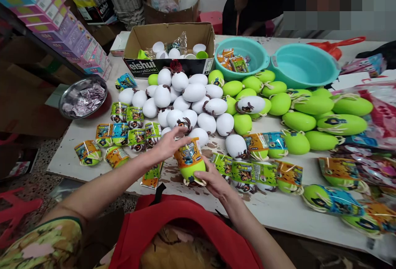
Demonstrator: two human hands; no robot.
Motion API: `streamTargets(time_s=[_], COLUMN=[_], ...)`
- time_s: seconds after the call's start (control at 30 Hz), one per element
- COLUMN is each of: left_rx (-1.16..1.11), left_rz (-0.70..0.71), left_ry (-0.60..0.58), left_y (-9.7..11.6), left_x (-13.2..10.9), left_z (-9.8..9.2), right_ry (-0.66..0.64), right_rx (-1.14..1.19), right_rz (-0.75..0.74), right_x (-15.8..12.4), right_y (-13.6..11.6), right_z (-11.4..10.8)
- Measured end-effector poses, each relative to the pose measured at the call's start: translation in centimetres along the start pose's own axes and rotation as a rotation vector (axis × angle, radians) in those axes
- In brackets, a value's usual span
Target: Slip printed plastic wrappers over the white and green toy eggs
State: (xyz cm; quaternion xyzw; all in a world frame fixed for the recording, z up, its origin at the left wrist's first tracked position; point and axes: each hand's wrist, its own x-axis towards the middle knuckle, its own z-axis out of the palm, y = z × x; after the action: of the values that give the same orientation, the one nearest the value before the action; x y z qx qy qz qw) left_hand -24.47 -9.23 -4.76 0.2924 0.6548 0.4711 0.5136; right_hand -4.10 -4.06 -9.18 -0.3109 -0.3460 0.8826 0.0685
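Note:
A green plastic egg with an orange printed wrapper round its upper part is held over the table's front edge. My right hand grips its lower right side, the thumb across the front by a pale cord. My left hand reaches over the wrapper's top left edge with fingers stretched out; whether they press on it I cannot tell. Under my left wrist lies a flat printed wrapper. Just beyond my hands, white eggs with brown cords are heaped, and loose green eggs lie to the right.
Wrapped eggs stand at left, others at right. Behind are a cardboard box of egg halves, a teal basin with wrappers and another teal basin. A metal bowl holds packets. Someone's hand grips a stick.

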Motion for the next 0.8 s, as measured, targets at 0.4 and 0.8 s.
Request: streamTargets(time_s=[0.4,0.8], left_rx=[-0.270,-0.229], left_rz=[-0.272,-0.333], left_ry=[-0.505,-0.511], left_y=[-3.3,-6.1], left_x=[-4.9,-5.2], left_z=[1.8,3.0], right_ry=[0.125,0.287], right_rx=[0.118,-0.015], right_rz=[-0.076,-0.098], right_x=[-4.5,-5.7], right_y=[2.2,1.5], right_z=[1.3,-2.1])
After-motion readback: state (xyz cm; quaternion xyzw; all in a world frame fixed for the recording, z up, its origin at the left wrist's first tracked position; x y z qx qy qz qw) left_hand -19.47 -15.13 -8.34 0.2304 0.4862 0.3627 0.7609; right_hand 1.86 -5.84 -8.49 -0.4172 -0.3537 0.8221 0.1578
